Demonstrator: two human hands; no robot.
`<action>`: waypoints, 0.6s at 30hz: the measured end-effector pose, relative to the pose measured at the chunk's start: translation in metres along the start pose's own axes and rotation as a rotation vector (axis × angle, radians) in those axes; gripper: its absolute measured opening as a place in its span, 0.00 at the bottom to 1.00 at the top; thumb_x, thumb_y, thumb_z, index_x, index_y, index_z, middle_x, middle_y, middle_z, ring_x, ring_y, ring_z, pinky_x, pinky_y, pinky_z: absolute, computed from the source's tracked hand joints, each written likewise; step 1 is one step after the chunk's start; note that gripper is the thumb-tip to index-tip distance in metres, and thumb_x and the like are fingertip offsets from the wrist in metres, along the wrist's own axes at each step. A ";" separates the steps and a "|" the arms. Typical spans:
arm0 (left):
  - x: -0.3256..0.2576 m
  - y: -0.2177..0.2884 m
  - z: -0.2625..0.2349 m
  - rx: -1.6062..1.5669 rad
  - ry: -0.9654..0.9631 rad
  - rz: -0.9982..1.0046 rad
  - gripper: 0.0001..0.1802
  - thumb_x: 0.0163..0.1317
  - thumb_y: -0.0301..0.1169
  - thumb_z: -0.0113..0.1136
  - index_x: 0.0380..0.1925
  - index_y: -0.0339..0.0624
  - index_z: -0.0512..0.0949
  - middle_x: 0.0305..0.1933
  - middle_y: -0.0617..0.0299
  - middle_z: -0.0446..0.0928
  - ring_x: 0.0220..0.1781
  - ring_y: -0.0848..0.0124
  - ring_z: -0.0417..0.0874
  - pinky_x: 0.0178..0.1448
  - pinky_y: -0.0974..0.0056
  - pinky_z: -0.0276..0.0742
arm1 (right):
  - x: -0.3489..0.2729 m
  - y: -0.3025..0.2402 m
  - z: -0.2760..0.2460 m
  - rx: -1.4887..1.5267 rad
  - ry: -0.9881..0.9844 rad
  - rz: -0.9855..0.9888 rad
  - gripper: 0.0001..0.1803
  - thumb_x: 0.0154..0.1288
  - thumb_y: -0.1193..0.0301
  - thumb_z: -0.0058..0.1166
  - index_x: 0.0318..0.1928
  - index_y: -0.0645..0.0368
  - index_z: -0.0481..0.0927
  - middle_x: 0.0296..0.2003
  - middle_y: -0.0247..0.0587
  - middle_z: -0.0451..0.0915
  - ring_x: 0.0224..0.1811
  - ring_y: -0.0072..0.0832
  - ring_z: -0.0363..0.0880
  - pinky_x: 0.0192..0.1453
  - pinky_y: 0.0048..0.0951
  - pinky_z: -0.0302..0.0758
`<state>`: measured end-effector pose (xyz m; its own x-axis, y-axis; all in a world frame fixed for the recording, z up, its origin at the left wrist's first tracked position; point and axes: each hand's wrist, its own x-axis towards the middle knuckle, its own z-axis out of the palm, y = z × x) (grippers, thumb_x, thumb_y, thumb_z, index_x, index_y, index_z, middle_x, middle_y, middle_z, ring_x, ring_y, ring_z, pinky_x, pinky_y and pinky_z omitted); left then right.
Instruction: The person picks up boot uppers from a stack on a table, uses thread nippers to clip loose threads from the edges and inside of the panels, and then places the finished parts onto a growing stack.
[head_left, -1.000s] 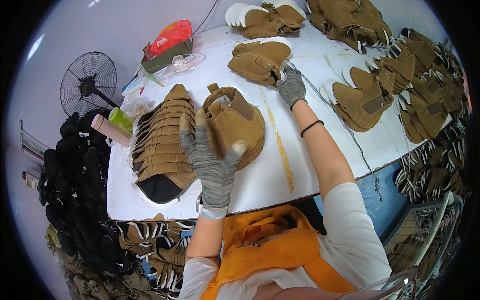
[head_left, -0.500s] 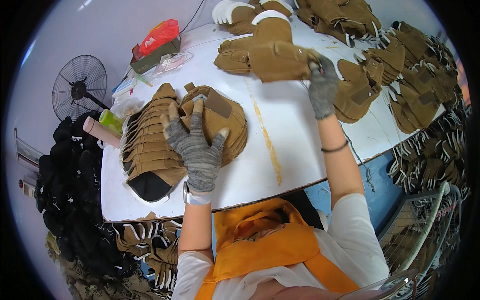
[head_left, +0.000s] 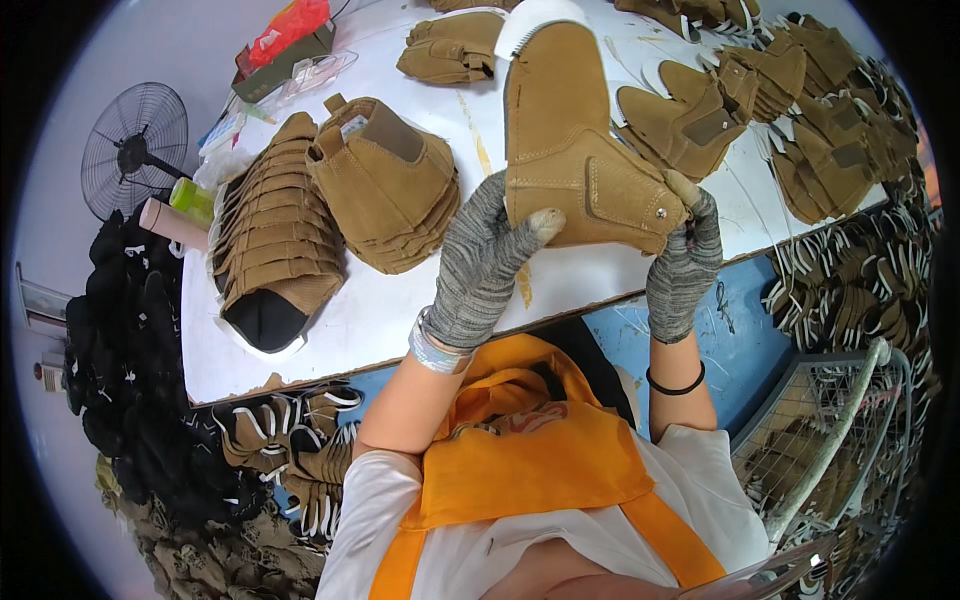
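Both hands, in grey knitted gloves with tan tips, grip a single brown boot upper point(head_left: 560, 120), which we see raised over the near part of the white table point(head_left: 380, 310). We find the left hand point(head_left: 482, 265) pinching its near left corner, thumb laid on the facing side; its fingers pass behind, where we cannot follow them. We see the right hand point(head_left: 690, 262) clasped on the shaft end, beside a small metal stud point(head_left: 661, 213); how its hidden fingers are set, we cannot tell. Note the bend: the shaft spans crosswise from left hand to right, while the long front part points away from the person, so that the white-edged toe point(head_left: 540, 20) lies beyond both hands, more nearly ahead of the left, the nearer to it. Left of the left hand we see a nested stack of uppers point(head_left: 385, 185) and, close against it, a ribbed row of overlapping uppers point(head_left: 282, 225). Beyond the left hand lies a folded upper point(head_left: 450, 48); beyond the right, further uppers point(head_left: 675, 125) lie near the raised one. Farther out from the left hand we note a pink bottle point(head_left: 170, 222), a green container point(head_left: 192, 200), a box point(head_left: 287, 62) bearing a red bag point(head_left: 288, 30), and a fan point(head_left: 133, 155); outward of the right hand, low down, we find a wire basket point(head_left: 768, 408).
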<state>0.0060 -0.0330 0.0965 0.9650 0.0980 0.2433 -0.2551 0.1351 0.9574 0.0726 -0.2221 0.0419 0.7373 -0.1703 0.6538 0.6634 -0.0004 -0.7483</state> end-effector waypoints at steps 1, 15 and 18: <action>0.000 0.003 0.000 0.022 0.022 0.006 0.24 0.58 0.33 0.64 0.53 0.36 0.71 0.48 0.58 0.76 0.50 0.73 0.75 0.56 0.67 0.71 | -0.001 -0.001 0.000 0.008 0.000 0.009 0.12 0.66 0.72 0.51 0.49 0.61 0.76 0.47 0.40 0.78 0.49 0.28 0.76 0.56 0.29 0.70; -0.021 0.011 0.014 0.185 0.142 0.232 0.17 0.57 0.28 0.65 0.47 0.38 0.76 0.40 0.61 0.81 0.38 0.77 0.78 0.44 0.70 0.76 | 0.030 -0.044 -0.031 -0.479 -0.192 -0.138 0.17 0.67 0.77 0.46 0.55 0.59 0.75 0.45 0.40 0.77 0.39 0.27 0.74 0.46 0.28 0.74; -0.022 0.008 0.012 0.263 0.161 0.221 0.15 0.56 0.29 0.66 0.44 0.38 0.77 0.39 0.61 0.80 0.37 0.77 0.78 0.41 0.70 0.76 | 0.028 -0.051 -0.039 -0.552 -0.174 0.101 0.12 0.68 0.74 0.45 0.48 0.60 0.79 0.38 0.39 0.78 0.34 0.27 0.74 0.42 0.27 0.74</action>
<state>-0.0169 -0.0457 0.1004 0.8612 0.2530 0.4409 -0.4116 -0.1620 0.8968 0.0546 -0.2652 0.0940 0.8348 -0.0316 0.5497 0.4583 -0.5135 -0.7255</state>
